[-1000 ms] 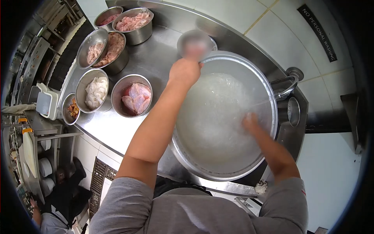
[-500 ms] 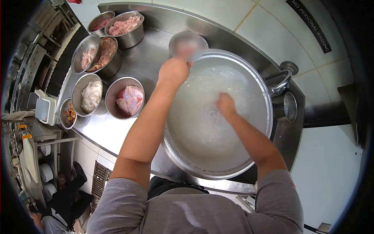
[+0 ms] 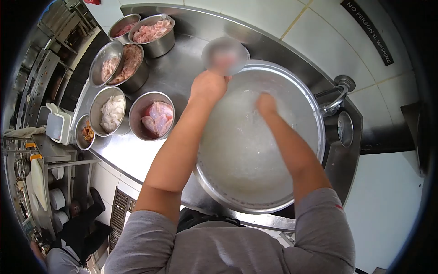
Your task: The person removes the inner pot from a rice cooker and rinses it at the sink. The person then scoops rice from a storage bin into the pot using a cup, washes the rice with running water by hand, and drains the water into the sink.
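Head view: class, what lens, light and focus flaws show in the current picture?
Head view: black, curved corners; the counter bows and carries white glare at lower left; a smooth blur veils the bowl by the left hand; the right hand looks slightly soft.

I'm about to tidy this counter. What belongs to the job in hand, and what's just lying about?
In use, it seems:
large pot, right hand in its cloudy water
round bowl in the left hand, contents blurred

Apparently standing by:
raw meat pieces
chopped raw meat
white mixture
orange-brown bits
metal bowl by the faucet
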The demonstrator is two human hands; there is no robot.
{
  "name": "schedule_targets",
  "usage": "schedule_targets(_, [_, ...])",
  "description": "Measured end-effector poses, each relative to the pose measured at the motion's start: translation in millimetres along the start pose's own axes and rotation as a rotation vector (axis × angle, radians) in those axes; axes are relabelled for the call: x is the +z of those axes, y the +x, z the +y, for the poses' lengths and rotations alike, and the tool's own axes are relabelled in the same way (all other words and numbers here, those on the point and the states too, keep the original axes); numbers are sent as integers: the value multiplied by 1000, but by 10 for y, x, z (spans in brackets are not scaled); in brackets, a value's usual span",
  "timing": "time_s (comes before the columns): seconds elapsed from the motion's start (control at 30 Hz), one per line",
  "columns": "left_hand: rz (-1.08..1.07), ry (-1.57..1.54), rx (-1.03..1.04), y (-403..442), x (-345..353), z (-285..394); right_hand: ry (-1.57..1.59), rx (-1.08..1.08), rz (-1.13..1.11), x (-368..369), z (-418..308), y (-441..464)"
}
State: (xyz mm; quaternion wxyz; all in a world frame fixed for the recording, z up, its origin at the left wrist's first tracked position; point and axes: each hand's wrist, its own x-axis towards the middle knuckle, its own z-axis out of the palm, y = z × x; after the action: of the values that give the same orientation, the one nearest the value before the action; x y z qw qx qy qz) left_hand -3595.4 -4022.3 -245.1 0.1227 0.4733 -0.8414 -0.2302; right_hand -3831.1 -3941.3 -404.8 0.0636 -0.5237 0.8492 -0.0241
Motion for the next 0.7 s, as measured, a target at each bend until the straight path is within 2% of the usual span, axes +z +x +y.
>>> schedule_targets(0.03, [-3, -17, -1, 15, -1, -6, -59, 13, 30, -12, 375, -93])
schedule_targets(0.07, [-4, -35, -1, 16, -11, -7, -291, -130, -53, 86, 837, -143])
schedule_targets(0.1, [-2, -43, -4, 1, -26, 0, -264, -87, -91, -3, 1089, -384])
schedule_targets(0.13, [-19, -49, -15, -4, -49, 12, -562, -291, -303, 74, 1404, -557])
schedule_targets(0.17, [-35, -56, -27, -4, -68, 18, -342, -83, -393, -230, 1311, -967])
schedule_targets(0.2, [-32, -63, -28, -4, -80, 16, -267, -14, -566, -126, 1347, -1217])
schedule_targets(0.23, [-37, -61, -25, -7, -84, 15, -212, -222, -507, 172, 1450, -1592])
schedule_targets(0.3, [-46, -61, -16, 2, -65, 8, -344, -411, -641, -21, 704, -2131])
schedule_targets(0.33, [-38, -51, -13, 10, -39, -4, -226, -353, -657, -193, 268, -2319])
schedule_targets(0.37, [-30, -39, -11, 19, -23, -3, -86, -389, -591, -63, 29, -2465])
schedule_targets(0.4, [-31, -37, -6, 19, -20, 7, -54, -435, -687, -324, -410, -2508])
schedule_targets(0.47, [-27, -23, -16, 8, -33, 18, 262, -684, -452, -185, -853, -2342])
schedule_targets(0.53, [-40, -10, -23, 2, -48, 27, 260, -694, -300, 25, -1267, -1937])
schedule_targets(0.57, [-52, -1, -26, 5, -54, 35, 251, -730, -89, 177, -1359, -1666])
schedule_targets(0.6, [-51, 6, -22, 7, -26, 32, 70, -648, -243, -161, -1528, -1347])
schedule_targets(0.63, [-14, 12, 1, 15, 15, 11, 155, -642, -139, 30, -1506, -983])
schedule_targets(0.67, [24, 16, 22, 29, 28, -8, 126, -786, 221, -101, -1419, -752])
schedule_targets(0.7, [22, 18, 21, 28, 11, -8, 69, -773, 90, -246, -1271, -464])
